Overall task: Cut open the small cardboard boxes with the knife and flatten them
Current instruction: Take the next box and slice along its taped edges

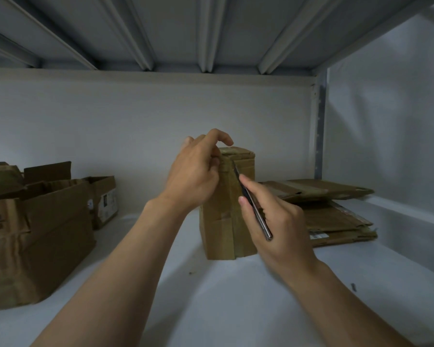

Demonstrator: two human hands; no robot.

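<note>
The left hand [196, 171] curls its fingers over the top left corner of the small cardboard box [223, 221], close beside the blade. If the knife [253, 206] skids off the tape, it would likely run toward those fingers, or the tall box could tip. The right hand [273, 221] grips the knife like a pen, tip against the taped seam near the top. The box stands upright mid-shelf [236, 309], brown, creased, glossy-taped, not yet opened.
</note>
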